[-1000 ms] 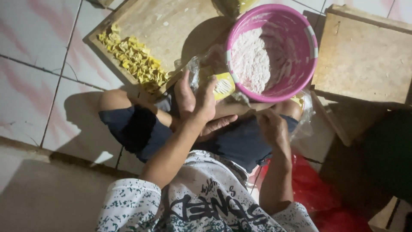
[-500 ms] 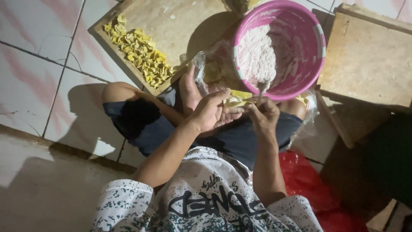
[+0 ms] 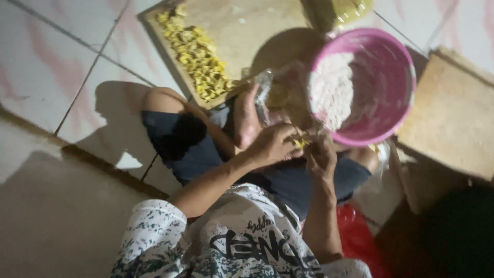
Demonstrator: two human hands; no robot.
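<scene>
Grip: both hands meet over the lap; left hand [image 3: 275, 146] and right hand [image 3: 320, 157] have fingers pressed together, pinching one small yellow dough piece [image 3: 301, 142] between them. The piece sits just below the near rim of the pink bowl [image 3: 393, 77], close to it; can't tell if it touches.

Left to right:
- Tiled floor [image 3: 62, 67] on the left, open, with a step edge running diagonally across the lower left.
- Wooden board [image 3: 242, 36] on the floor, far left of the hands. A row of folded yellow pieces [image 3: 200, 59] runs along its left edge down to the near corner, right at the edge. Middle of the board is bare.
- Left knee and a bare foot [image 3: 246, 121] sit just under the board's near corner; tight there.
- Clear plastic bag [image 3: 265, 87] between the board's corner and the bowl.
- Pink bowl holds white filling [image 3: 332, 90] heaped on its left side; right half shows bare wall.
- Second wooden board [image 3: 453, 123] at right, its left edge just beside the bowl.
- Red plastic [image 3: 360, 242] by the right hip.
</scene>
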